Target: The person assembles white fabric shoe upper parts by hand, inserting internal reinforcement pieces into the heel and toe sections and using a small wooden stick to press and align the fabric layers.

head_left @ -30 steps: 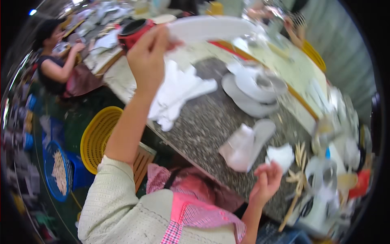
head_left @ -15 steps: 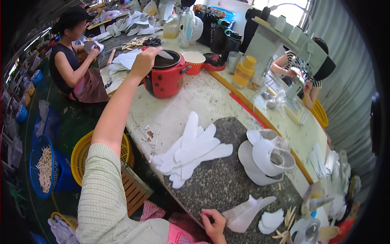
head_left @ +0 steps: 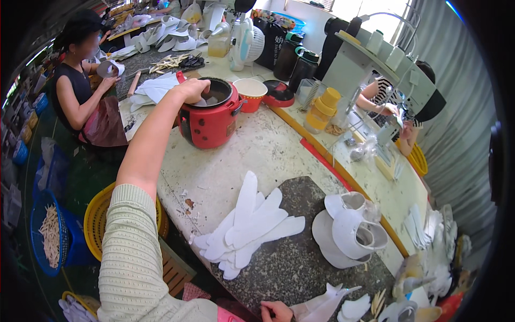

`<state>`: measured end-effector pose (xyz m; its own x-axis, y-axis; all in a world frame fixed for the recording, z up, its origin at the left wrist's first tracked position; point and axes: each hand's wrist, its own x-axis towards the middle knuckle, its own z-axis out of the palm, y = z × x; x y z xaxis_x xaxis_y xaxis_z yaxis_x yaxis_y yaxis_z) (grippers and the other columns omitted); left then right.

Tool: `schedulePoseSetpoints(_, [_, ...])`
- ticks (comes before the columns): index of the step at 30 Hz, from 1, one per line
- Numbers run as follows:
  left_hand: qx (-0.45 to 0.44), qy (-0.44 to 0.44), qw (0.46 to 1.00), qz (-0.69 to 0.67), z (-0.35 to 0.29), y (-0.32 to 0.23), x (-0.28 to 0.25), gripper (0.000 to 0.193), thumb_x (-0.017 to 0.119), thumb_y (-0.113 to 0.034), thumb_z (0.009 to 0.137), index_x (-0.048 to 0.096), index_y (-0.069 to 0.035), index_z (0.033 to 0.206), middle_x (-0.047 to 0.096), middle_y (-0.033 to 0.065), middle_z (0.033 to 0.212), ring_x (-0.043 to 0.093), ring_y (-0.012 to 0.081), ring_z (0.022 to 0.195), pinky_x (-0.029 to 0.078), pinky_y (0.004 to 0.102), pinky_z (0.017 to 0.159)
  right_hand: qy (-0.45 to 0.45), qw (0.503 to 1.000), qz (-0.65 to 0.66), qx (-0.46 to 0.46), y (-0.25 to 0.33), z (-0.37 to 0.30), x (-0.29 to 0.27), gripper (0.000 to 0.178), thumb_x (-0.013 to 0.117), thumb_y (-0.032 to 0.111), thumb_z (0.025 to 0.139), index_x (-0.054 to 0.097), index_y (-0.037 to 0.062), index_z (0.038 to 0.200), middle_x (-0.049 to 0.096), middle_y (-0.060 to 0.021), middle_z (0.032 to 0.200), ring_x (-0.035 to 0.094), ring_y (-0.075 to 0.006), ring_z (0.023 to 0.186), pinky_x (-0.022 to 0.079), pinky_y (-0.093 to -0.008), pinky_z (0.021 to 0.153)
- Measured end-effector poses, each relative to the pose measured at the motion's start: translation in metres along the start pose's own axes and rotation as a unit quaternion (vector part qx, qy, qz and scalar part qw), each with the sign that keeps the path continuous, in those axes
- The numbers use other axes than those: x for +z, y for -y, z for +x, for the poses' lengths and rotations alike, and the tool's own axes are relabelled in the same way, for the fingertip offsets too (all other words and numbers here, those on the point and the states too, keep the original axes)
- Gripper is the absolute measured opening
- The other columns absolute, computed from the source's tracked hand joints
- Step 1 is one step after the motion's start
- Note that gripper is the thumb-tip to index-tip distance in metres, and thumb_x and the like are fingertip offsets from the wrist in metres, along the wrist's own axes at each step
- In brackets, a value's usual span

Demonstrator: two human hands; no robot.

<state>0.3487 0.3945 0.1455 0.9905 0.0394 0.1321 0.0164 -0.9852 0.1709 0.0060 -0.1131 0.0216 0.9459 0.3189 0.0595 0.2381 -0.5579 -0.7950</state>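
Observation:
My left hand point(head_left: 194, 91) reaches over the rim of a red cooker pot point(head_left: 208, 126), its fingers closed on a small white piece point(head_left: 210, 100) that dips inside the pot. What lies deeper in the pot is hidden. At the bottom edge, my right hand point(head_left: 276, 311) rests with curled fingers, partly cut off, beside a whitish shaped piece point(head_left: 322, 305). Whether it grips anything does not show. Between the hands lies a fanned heap of long white flat pieces point(head_left: 252, 222). Several white shoe uppers point(head_left: 351, 233) are stacked on the dark stone slab point(head_left: 289, 276).
Right of the pot stand a red-and-white tub point(head_left: 251, 95), a dark red lid point(head_left: 279, 94) and a yellow-capped bottle point(head_left: 323, 110). One co-worker point(head_left: 80, 80) sits at the left, another point(head_left: 397, 96) behind a sewing machine. Yellow point(head_left: 99, 214) and blue point(head_left: 40, 236) baskets stand on the floor.
My left hand has lowered from above the pot to its opening, taking the white piece down inside. The view has shifted slightly; my right hand now sits lower in it.

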Motion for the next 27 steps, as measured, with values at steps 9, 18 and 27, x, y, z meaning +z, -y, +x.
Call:
schedulePoseSetpoints(9, [-0.009,0.023,0.993,0.113,0.021,-0.008,0.010,0.018,0.060,0.000,0.061,0.070,-0.009,0.073,0.064,0.0100,0.087,0.051,0.0281,0.097,0.046,0.0360,0.081,-0.006,0.999,0.005,0.035,0.005,0.002,0.000,0.010,0.060,0.000,0.078,0.062,-0.0021,0.087,0.064,-0.0138,0.081,0.061,-0.0271,0.075,0.047,-0.0343,0.069])
schedulePoseSetpoints(18, [-0.085,0.050,0.987,0.125,0.017,-0.012,-0.009,0.020,0.060,-0.010,0.067,0.071,-0.009,0.084,0.064,0.0162,0.097,0.051,0.0320,0.108,0.045,0.0385,0.089,-0.008,1.000,-0.001,0.003,0.000,0.002,0.001,0.010,0.058,0.002,0.079,0.062,-0.0023,0.087,0.064,-0.0144,0.082,0.061,-0.0287,0.074,0.047,-0.0346,0.069])
schedulePoseSetpoints(27, [-0.303,-0.234,0.703,-0.599,-0.057,0.020,0.002,0.003,0.056,-0.007,0.072,0.058,-0.005,0.073,0.065,0.0091,0.067,0.062,0.0160,0.051,0.043,0.0223,0.043,-0.083,0.991,0.046,-0.098,-0.016,0.004,0.003,0.012,0.066,-0.001,0.068,0.066,0.0041,0.078,0.062,-0.0105,0.067,0.060,-0.0232,0.058,0.046,-0.0297,0.052])
